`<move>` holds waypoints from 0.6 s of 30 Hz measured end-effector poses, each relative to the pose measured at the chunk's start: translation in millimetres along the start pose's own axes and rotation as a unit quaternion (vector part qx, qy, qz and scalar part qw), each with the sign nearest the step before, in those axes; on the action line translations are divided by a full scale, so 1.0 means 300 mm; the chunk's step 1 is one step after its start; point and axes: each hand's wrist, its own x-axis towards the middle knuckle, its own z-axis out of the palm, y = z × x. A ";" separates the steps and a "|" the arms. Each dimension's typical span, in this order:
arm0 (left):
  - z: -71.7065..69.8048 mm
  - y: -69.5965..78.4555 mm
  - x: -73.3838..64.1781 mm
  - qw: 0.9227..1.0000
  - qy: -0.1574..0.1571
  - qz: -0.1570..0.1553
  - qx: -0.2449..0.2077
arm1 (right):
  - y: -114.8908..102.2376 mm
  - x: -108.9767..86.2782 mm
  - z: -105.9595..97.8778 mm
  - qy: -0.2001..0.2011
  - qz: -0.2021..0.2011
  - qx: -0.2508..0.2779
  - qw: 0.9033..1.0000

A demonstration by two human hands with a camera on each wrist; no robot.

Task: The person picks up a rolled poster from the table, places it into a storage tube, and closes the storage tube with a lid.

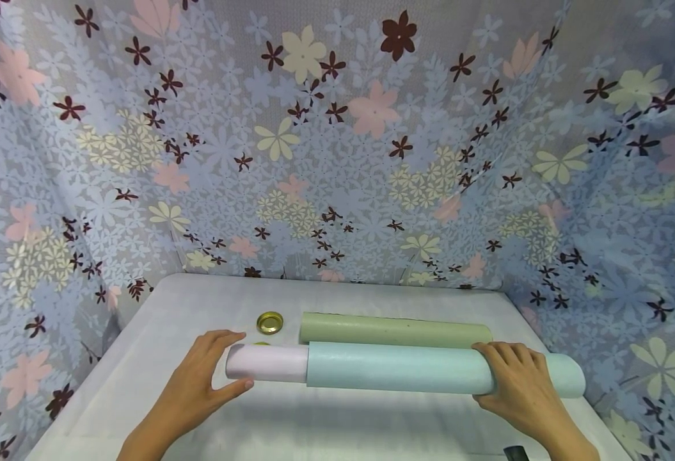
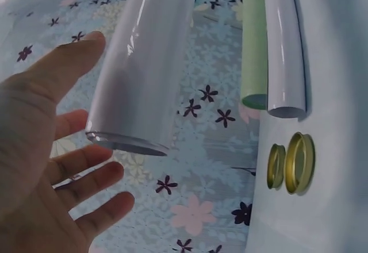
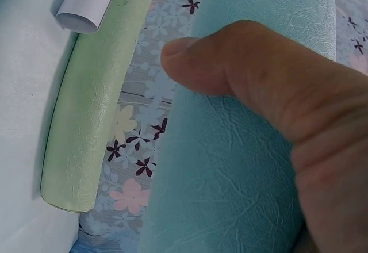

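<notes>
My right hand (image 1: 518, 384) grips a light blue tube (image 1: 400, 367) with a creased, leathery surface near its right end; in the right wrist view, the thumb lies across it. Out of the tube's left end sticks a smooth white inner tube (image 1: 270, 363), its open lower rim facing my left hand in the left wrist view. My left hand (image 1: 199, 374) is spread around that white end, thumb on one side and fingers on the other, with visible gaps to it. The blue tube is held over the white table (image 1: 182, 307).
A pale green tube (image 1: 395, 329) lies behind the blue one. Next to it lies a white tube (image 2: 286, 52), hidden in the head view. Two gold ring-shaped caps (image 2: 300, 164) rest on the table near their ends. A black object (image 1: 516, 453) shows at the front edge. Flowered cloth (image 1: 325, 160) hangs around.
</notes>
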 end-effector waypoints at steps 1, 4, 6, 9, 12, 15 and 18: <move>0.000 -0.003 -0.004 1.000 0.001 -0.002 -0.007 | 0.000 0.001 -0.001 -0.001 0.000 0.000 1.000; 0.001 -0.009 -0.013 1.000 0.003 -0.009 -0.028 | 0.000 0.001 -0.004 -0.009 0.002 0.000 1.000; 0.002 -0.013 -0.017 0.999 0.006 -0.011 -0.042 | 0.000 0.001 -0.007 -0.015 0.005 0.000 1.000; 0.003 -0.023 -0.022 0.997 0.013 -0.011 -0.070 | -0.001 0.001 -0.010 -0.022 0.007 0.000 1.000; 0.006 -0.038 -0.025 0.994 0.015 -0.008 -0.104 | -0.002 0.001 -0.012 -0.026 0.010 0.002 1.000; 0.010 -0.054 -0.029 0.991 0.013 -0.008 -0.133 | -0.003 0.002 -0.013 -0.025 0.009 0.005 1.000; 0.010 -0.067 -0.032 0.989 0.005 -0.015 -0.149 | -0.004 0.005 -0.014 -0.022 0.006 0.005 1.000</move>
